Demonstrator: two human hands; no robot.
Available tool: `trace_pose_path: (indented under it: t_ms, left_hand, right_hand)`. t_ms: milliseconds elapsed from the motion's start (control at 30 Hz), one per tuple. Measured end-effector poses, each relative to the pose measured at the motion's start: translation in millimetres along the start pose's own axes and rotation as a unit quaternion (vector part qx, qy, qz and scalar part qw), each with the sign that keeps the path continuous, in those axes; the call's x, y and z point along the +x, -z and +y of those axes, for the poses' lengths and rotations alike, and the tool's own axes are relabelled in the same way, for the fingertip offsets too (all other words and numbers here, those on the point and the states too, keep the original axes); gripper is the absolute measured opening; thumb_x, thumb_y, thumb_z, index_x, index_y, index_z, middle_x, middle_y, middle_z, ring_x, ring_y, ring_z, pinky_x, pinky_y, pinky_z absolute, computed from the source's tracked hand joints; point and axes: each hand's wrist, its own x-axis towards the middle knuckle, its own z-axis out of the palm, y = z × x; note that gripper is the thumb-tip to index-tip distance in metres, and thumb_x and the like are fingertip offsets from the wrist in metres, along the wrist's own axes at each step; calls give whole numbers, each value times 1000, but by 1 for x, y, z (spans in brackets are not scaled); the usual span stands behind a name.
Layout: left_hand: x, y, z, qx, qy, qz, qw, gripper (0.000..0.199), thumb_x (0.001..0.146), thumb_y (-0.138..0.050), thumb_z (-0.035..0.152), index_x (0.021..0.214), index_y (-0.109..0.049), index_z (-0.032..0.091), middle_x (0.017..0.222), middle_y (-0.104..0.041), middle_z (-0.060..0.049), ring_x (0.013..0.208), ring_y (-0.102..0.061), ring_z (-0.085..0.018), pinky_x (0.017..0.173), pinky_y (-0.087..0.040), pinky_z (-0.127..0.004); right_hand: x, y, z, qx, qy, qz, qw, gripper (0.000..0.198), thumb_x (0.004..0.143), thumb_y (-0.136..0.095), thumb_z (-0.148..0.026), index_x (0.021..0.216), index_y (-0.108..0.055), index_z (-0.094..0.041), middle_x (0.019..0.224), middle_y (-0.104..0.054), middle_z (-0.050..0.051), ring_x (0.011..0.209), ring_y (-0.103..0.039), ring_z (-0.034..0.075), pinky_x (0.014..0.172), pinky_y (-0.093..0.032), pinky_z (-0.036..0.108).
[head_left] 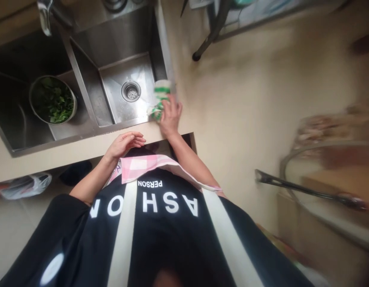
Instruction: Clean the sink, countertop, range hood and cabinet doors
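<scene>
Under my right hand [170, 118] is a green-and-white cloth [162, 92], pressed onto the right rim of the steel sink [93, 95] and partly hanging towards the right basin. The fingers are closed on the cloth, and both are a little blurred. My left hand [124, 144] hovers by the counter's front edge, nearest to the pink checked apron [139, 167]. Its fingers are stretched out and slightly curved, with nothing in them. A drain [131, 91] lies in the wet floor of the right basin.
Green leaves [57, 104] fill part of a round bowl [74, 107] in the left basin. A faucet [45, 18] stands behind the divider. Pale counter [232, 99] extends right, with a dark rack leg [208, 40] on it. A clear plastic bag [28, 186] hangs below left.
</scene>
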Motion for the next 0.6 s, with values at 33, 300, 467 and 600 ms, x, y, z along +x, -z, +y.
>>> trace_pose_path:
  t_ms: [33,300,467,600]
  left_hand:
    - [0,-2,0,6,4,-6,1000,46,85,-90,49,107,-80,10,100,-85,-15,88,-82,-23,83,-64,-32]
    - [-36,3,-23,60,-1,18,998,28,89,-83,30,111,-80,13,106,-85,-13,94,-80,-21,90,-61,-33]
    - [-73,8,-63,15,6,106,994,27,87,-84,28,109,-78,13,103,-84,-13,88,-78,-20,87,-60,-33]
    - [-100,5,-92,-16,-9,166,986,28,86,-85,28,109,-77,13,100,-84,-13,86,-78,-19,87,-60,-35]
  right_hand:
    - [7,1,-15,48,41,-27,998,45,103,-39,-15,133,-71,-19,152,-66,15,150,-57,26,130,-44,53]
    - [-32,119,36,66,112,55,990,47,103,-39,-23,142,-67,-22,161,-58,15,158,-50,27,129,-45,56]
    - [-70,74,94,-60,87,-34,994,54,100,-48,-36,149,-65,-21,168,-48,23,166,-36,39,128,-40,68]
    - [-81,3,25,-32,180,-119,976,55,103,-43,-33,152,-61,-15,172,-45,20,168,-33,36,133,-34,67]
